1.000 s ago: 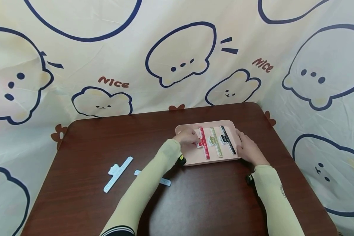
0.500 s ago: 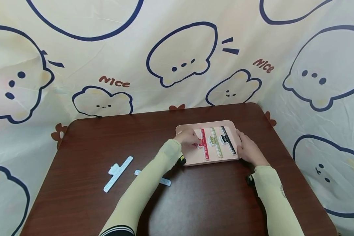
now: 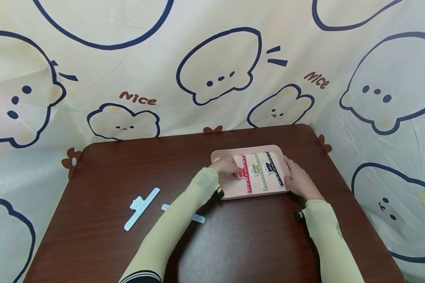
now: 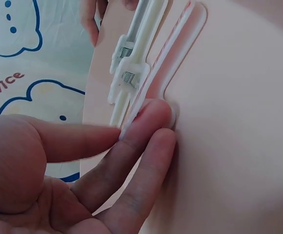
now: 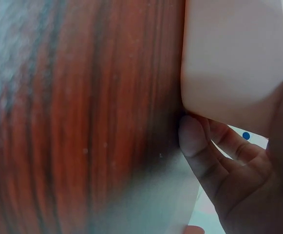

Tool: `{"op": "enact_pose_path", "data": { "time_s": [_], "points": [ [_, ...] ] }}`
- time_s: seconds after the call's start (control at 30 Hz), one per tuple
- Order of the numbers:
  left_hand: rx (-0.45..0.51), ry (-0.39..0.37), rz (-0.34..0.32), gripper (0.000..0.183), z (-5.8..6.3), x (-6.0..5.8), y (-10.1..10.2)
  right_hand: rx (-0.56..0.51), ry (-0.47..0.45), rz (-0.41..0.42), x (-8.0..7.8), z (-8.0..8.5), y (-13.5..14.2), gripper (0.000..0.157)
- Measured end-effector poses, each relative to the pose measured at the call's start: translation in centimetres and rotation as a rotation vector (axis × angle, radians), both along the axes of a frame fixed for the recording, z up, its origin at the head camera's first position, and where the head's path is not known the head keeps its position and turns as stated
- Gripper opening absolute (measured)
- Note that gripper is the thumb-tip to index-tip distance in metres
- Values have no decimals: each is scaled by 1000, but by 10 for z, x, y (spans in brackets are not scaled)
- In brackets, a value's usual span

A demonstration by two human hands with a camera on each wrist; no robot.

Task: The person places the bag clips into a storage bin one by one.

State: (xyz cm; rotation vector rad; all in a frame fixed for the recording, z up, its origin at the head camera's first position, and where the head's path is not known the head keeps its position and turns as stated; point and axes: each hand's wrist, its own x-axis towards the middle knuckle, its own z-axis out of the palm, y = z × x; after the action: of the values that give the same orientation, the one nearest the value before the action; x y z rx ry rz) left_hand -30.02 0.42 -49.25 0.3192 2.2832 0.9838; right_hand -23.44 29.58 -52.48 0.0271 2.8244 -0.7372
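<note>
A pink tray [image 3: 233, 193] bears a red ruler-marked clip [image 3: 247, 177], a green one [image 3: 260, 173] and a black one [image 3: 275, 169], side by side. With thumb and fingertips, my left hand [image 3: 226, 164] pinches the grip tab of the red clip, which the left wrist view also shows between thumb and forefinger. My right hand [image 3: 301, 181] holds the tray by its right edge, fingers against the rim in the right wrist view. Two light-blue clips lie on the table: one [image 3: 141, 209] in full sight, the other [image 3: 199, 218] partly hidden under my left forearm.
The dark brown wooden table [image 3: 262, 243] has rounded far corners. A white curtain [image 3: 198, 118] with cartoon outlines hangs behind it and along both sides. A small coil spring [image 4: 129, 77] shows on a neighbouring clip in the left wrist view.
The red clip has shifted very slightly toward the near side of the tray, still in my left fingers. My right hand stays on the tray's edge.
</note>
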Motion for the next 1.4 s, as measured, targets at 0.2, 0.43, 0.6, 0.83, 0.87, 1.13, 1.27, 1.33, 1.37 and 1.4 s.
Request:
{"op": "enact_pose_path", "data": {
  "time_s": [0.2, 0.43, 0.6, 0.83, 0.87, 1.13, 1.27, 1.33, 1.37, 1.4],
  "points": [
    [-5, 4, 2, 26, -1, 1, -1, -5, -1, -1, 1, 0, 0, 73],
    [-94, 65, 42, 29, 7, 4, -5, -9, 5, 0, 1, 0, 0, 73],
    [-28, 131, 78, 26, 20, 9, -17, -9, 1, -3, 1, 0, 0, 73],
    [6, 270, 94, 21, 38, 16, -47, -5, -10, -3, 1, 1, 0, 74],
    [-2, 299, 88, 20, 40, 17, -53, -4, -10, -3, 1, 1, 0, 74],
    [-17, 382, 96, 22, 41, 26, -121, 0, 1, 5, 1, 1, 1, 73],
    [-67, 379, 82, 29, 39, 39, -165, 3, 7, 9, 1, 0, 0, 72],
    [-98, 373, 66, 33, 36, 47, -190, 0, 9, 9, 1, 1, 0, 73],
    [-115, 366, 62, 35, 34, 51, -203, -1, 11, 8, 1, 1, 0, 73],
    [-136, 362, 64, 37, 32, 55, -215, -2, 15, 8, 1, 2, 0, 73]
  ]
}}
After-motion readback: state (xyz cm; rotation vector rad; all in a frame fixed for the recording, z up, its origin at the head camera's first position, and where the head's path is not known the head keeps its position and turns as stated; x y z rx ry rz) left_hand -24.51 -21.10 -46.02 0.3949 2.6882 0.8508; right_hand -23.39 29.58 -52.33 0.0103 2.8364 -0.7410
